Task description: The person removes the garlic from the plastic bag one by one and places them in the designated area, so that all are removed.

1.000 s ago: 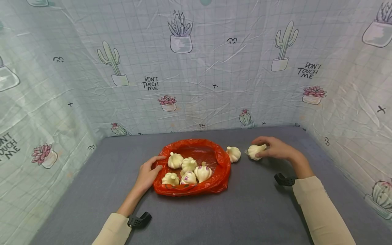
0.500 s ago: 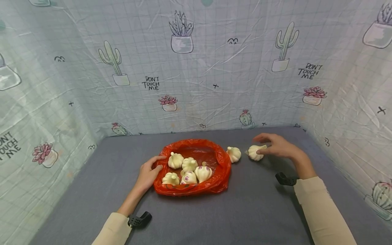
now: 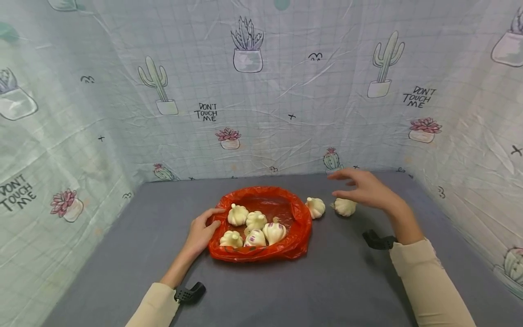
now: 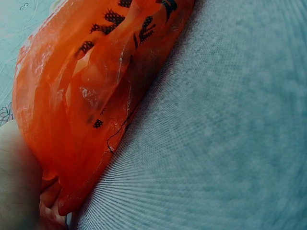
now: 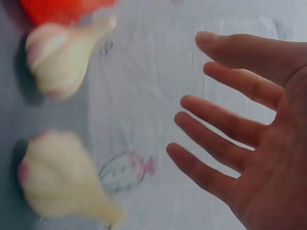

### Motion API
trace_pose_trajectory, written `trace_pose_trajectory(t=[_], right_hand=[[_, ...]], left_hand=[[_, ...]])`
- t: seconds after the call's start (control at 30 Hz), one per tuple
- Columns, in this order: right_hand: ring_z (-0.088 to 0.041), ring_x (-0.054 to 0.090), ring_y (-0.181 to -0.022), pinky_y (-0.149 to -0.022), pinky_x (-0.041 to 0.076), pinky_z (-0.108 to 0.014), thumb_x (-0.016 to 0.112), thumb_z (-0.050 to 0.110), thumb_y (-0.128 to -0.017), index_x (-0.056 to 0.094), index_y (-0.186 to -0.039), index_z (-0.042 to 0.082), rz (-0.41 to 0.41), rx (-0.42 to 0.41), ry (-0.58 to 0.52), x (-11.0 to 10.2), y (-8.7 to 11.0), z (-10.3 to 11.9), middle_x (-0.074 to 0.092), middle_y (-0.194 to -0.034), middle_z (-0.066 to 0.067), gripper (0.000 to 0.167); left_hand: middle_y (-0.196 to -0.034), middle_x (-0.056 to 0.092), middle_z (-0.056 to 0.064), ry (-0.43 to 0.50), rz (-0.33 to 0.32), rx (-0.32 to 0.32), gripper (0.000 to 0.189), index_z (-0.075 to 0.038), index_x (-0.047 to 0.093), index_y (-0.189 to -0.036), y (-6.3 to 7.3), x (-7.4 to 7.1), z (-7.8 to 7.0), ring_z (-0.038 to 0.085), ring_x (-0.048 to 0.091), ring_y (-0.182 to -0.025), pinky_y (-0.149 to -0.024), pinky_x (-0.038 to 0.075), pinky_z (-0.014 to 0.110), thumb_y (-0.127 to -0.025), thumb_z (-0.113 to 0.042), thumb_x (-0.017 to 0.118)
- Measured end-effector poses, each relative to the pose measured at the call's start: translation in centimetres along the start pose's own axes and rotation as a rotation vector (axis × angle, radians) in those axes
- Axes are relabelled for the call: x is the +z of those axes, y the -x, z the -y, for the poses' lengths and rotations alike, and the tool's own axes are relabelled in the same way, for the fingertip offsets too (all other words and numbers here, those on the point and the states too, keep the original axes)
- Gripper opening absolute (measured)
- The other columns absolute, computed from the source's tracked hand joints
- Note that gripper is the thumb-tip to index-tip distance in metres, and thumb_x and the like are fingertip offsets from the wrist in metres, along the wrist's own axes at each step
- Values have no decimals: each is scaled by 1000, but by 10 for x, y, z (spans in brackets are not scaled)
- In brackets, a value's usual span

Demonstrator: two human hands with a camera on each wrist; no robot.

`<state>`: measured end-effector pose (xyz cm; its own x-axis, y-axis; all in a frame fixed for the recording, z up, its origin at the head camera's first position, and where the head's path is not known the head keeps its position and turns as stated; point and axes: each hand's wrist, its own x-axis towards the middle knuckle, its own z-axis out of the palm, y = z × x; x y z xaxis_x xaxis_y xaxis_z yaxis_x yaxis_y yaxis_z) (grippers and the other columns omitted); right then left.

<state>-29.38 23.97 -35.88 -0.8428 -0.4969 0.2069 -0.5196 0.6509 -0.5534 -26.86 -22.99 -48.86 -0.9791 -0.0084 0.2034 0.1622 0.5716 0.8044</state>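
Note:
A red plastic bag (image 3: 261,256) lies with its mouth spread wide, and several garlic bulbs (image 3: 274,232) rest inside it. My left hand (image 3: 201,234) grips the bag's left rim; in the left wrist view the bag's side (image 4: 72,110) hides most of the fingers. Two more garlic bulbs lie on the table to the right of the bag: a nearer bulb (image 3: 315,207) beside its rim and a farther bulb (image 3: 345,207). Above the farther bulb hovers my right hand (image 3: 369,190), fingers extended and apart, with nothing in it, as the right wrist view of the hand (image 5: 268,124) confirms.
The grey tabletop (image 3: 318,281) spreads out in front of the bag and to both sides. A pale cloth curtain (image 3: 278,91) printed with potted cacti encloses the table at the back, left and right.
My right hand has let go of the farther garlic bulb and lifted up off it, its fingers spreading. The left hand keeps its hold on the bag, which stays in place.

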Motion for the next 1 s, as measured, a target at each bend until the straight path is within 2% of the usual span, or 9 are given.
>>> trace_pose_trajectory(t=[0.1,0.2,0.33,0.43,0.53,0.67,0.8,0.93,1.0], right_hand=[[-38,61,-127,-103,52,-57,74,20,-96,63,-138,6,22,-55,29,5,-13,20,65,-138,-16,46],[-33,64,-123,-100,55,-53,76,18,-94,65,-135,8,84,-120,30,14,-31,41,67,-135,-12,43],[-29,66,-121,-100,56,-49,77,18,-93,67,-131,14,240,-198,0,30,-55,68,69,-132,-6,40],[-24,67,-118,-101,56,-46,77,19,-92,69,-128,17,375,-249,37,45,-73,85,71,-128,-1,37],[-19,68,-112,-96,57,-40,78,19,-91,70,-124,18,504,-269,94,59,-88,98,73,-121,2,34],[-17,68,-106,-88,58,-32,75,14,-92,72,-121,16,666,-216,140,73,-100,110,75,-116,-2,29],[-17,65,-107,-86,58,-33,75,9,-91,73,-121,17,786,-112,172,84,-105,120,73,-120,-4,32],[-14,65,-105,-83,58,-31,78,8,-89,74,-123,21,829,-55,225,93,-107,126,71,-122,-1,37],[-12,64,-100,-78,57,-28,79,7,-88,74,-124,24,835,-42,262,97,-107,127,70,-121,0,40]], left_hand=[[-141,65,13,5,-3,-3,36,-18,70,-132,0,0,1,31,59,-133,-107,48,50,-98,-9,61],[-141,65,13,11,-9,-4,36,-18,70,-131,1,-1,1,31,59,-132,-107,49,50,-98,-9,61],[-141,64,12,12,-12,-1,35,-18,70,-131,1,-3,0,31,59,-133,-107,49,51,-98,-9,60],[-140,65,12,19,-8,-3,36,-18,70,-131,1,-3,0,30,60,-132,-107,49,50,-98,-9,61],[-140,65,12,22,-4,-7,36,-18,70,-131,1,-2,-1,30,60,-131,-106,49,50,-98,-9,61],[-142,64,11,16,-4,-5,36,-18,70,-132,1,0,0,30,59,-133,-107,49,50,-98,-9,61],[-141,65,11,19,-8,-2,35,-19,70,-131,2,-1,1,29,60,-131,-106,49,49,-98,-9,61],[-138,67,11,30,-7,4,35,-19,70,-131,1,0,1,28,63,-127,-103,50,47,-98,-9,61],[-137,67,11,36,-7,5,36,-19,70,-130,1,0,1,27,64,-125,-102,50,46,-98,-8,61]])
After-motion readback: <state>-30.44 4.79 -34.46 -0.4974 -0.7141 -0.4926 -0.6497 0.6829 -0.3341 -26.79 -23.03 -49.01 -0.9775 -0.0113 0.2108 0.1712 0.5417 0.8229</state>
